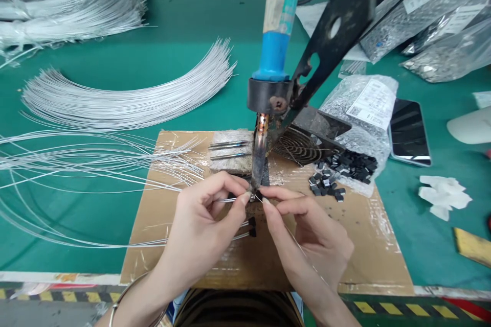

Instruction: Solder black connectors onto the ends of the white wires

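Just under the tip of a soldering iron [261, 148], my two hands nearly meet. My left hand [205, 225] pinches a thin white wire [226, 200] between thumb and finger. My right hand [310, 230] is closed, thumb against forefinger, on a fine strand of solder wire [301, 250] that trails back over the palm. A small dark part at the tip is mostly covered by my fingertips. Below the left fingers lie wires ending in small black connectors [252, 227]. The iron hangs tip down, blue handle up, clamped in a black metal stand [326, 36].
A cardboard sheet [368, 250] lies under the work. Loose black connectors [326, 184] spill beside a plastic bag [368, 97] at right, near a phone [409, 133]. White wire bundles [126, 102] lie left. Behind the iron tip sits a worn pad [230, 163].
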A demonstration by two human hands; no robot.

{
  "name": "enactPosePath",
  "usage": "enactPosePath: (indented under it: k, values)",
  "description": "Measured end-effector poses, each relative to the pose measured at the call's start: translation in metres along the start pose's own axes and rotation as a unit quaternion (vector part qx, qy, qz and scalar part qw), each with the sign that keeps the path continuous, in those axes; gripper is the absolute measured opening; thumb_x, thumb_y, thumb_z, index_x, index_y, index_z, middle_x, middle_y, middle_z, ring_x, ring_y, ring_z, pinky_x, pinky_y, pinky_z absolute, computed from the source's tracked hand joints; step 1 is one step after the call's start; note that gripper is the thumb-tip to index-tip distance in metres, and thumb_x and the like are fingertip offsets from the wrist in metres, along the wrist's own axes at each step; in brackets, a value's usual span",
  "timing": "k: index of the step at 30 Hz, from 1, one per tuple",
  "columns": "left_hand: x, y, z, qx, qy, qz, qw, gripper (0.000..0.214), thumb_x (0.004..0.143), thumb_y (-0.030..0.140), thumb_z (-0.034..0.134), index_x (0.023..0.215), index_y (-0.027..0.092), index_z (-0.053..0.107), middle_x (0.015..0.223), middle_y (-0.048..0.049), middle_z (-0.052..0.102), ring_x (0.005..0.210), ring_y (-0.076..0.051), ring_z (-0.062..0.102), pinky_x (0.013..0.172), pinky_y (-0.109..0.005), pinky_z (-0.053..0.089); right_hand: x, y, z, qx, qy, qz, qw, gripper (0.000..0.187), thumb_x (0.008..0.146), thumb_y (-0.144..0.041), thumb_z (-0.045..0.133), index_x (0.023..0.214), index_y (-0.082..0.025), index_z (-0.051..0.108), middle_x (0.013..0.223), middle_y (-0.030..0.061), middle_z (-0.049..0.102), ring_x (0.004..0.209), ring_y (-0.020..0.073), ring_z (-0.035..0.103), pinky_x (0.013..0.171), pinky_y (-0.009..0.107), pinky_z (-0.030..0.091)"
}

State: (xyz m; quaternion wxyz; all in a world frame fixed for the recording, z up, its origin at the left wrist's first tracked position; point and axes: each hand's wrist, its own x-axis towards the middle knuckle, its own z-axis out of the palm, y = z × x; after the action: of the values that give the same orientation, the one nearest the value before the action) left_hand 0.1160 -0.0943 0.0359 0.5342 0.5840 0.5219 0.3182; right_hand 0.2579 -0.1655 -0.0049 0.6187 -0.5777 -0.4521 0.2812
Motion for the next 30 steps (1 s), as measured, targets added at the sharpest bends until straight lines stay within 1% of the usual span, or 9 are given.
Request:
enactPosePath:
  k: [4,9,12,19,26,30]
  values:
    - [0.0000,0.0011,0.0004,-0.010,0.003,0.002,1.000,0.012,0.088,0.016,0.074,0.077,0.021,0.075,0.084,-0.0006,0.078,0.071,-0.012,0.068,0.061,-0.019,0.049,-0.0002,-0.0012,0.0006,-0.001,-0.001,-0.006,1.000,0.017,0.097,-0.006,0.074,0.091,-0.023,0.074,0.111,0.0050,0.086,0.100,0.0189,0.084,0.092,0.030,0.067]
    - [-0.0011,0.0013,0.0005,-0.008,0.002,-0.001,1.000,0.012,0.088,0.016,0.075,0.077,0.021,0.075,0.086,-0.0024,0.079,0.072,-0.014,0.069,0.058,-0.020,0.047,-0.0023,0.0019,-0.0006,-0.004,-0.006,-0.016,1.000,0.019,0.096,-0.004,0.074,0.093,-0.023,0.075,0.112,0.0054,0.086,0.100,0.0195,0.084,0.092,0.032,0.067]
    - [-0.0022,0.0003,0.0008,-0.010,0.002,-0.002,1.000,0.012,0.089,0.017,0.074,0.077,0.020,0.075,0.085,-0.0027,0.079,0.073,-0.014,0.070,0.059,-0.021,0.049,-0.0035,0.0040,-0.0019,-0.007,-0.015,-0.029,0.999,0.022,0.095,-0.001,0.074,0.097,-0.023,0.075,0.114,0.0055,0.085,0.102,0.0208,0.084,0.093,0.033,0.067]
    - [-0.0037,-0.0016,-0.0004,-0.010,-0.002,-0.010,1.000,0.012,0.091,0.017,0.074,0.079,0.021,0.074,0.088,-0.0019,0.079,0.074,-0.013,0.070,0.059,-0.020,0.048,-0.0038,0.0033,-0.0028,-0.010,-0.017,-0.031,0.999,0.023,0.094,0.000,0.075,0.096,-0.022,0.073,0.115,0.0052,0.085,0.101,0.0195,0.084,0.092,0.030,0.066]
    - [-0.0012,-0.0021,0.0009,-0.016,-0.005,-0.003,1.000,0.013,0.091,0.015,0.074,0.079,0.020,0.074,0.087,-0.0016,0.078,0.073,-0.012,0.069,0.063,-0.019,0.050,-0.0033,0.0054,-0.0028,-0.016,-0.013,-0.034,0.999,0.023,0.095,-0.001,0.075,0.097,-0.023,0.074,0.114,0.0050,0.085,0.102,0.0203,0.084,0.093,0.033,0.067]
    - [-0.0022,-0.0002,0.0008,-0.017,-0.007,-0.003,1.000,0.014,0.091,0.015,0.074,0.078,0.020,0.074,0.087,-0.0015,0.079,0.074,-0.012,0.069,0.063,-0.019,0.051,-0.0030,0.0049,-0.0021,-0.016,-0.011,-0.042,0.999,0.024,0.094,0.000,0.075,0.098,-0.024,0.074,0.113,0.0042,0.085,0.101,0.0197,0.084,0.091,0.032,0.067]
